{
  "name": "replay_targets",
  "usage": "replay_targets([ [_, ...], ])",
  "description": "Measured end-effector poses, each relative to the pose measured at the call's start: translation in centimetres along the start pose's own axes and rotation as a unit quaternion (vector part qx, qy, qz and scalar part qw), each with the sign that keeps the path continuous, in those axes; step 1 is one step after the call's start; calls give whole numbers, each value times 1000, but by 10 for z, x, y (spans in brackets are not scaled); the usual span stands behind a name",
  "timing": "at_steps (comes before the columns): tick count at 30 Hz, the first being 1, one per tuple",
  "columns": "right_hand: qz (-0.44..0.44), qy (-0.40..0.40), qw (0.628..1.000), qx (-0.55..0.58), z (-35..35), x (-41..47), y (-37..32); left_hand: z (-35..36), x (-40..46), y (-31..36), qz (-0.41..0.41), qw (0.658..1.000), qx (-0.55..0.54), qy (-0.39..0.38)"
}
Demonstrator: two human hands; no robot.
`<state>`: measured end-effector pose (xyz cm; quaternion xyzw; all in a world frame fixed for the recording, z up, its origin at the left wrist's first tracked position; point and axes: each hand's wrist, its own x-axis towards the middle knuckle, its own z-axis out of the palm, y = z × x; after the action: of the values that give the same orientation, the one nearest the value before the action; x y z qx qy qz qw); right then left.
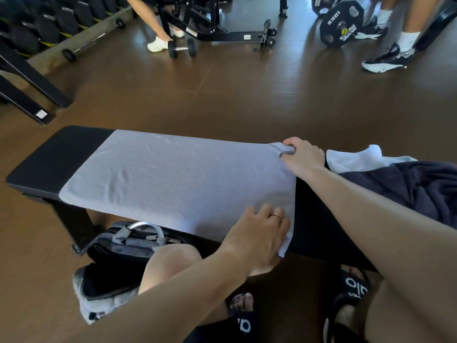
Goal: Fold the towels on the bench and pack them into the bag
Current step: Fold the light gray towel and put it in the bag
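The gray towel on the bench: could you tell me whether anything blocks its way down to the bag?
Partly: the person's knee sits in front of the bag, which lies under the bench below the gray towel.

light: we see soft daylight glare on the brown floor (222, 100) | distortion: wide-angle bending at edges | blur: slight softness throughout
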<state>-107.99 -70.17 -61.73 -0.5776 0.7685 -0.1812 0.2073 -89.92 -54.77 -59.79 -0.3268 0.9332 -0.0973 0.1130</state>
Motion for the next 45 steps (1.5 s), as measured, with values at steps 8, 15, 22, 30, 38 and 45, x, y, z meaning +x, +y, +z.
replay_targets([
  [8, 31, 55, 980, 188, -10, 3, -2, -4, -6, -19, -75, 970, -226, 43],
  [15, 58, 85, 966, 236, -31, 1, 7, -19, -8, -16, -74, 923, -378, -15],
  [22, 123, 149, 951, 243, -72, -12, 24, -48, 1, 13, -26, 887, -461, 8],
  [30, 100, 214, 919, 316, -119, -16, -23, -88, -25, -23, -70, 777, -614, 118],
  [38, -22, 35, 901, 431, -78, 24, -172, -47, -108, -134, -276, 646, -673, 229],
  [45, -117, -50, 941, 314, -1, 42, -282, 11, -172, -203, -449, 654, -554, 251],
])
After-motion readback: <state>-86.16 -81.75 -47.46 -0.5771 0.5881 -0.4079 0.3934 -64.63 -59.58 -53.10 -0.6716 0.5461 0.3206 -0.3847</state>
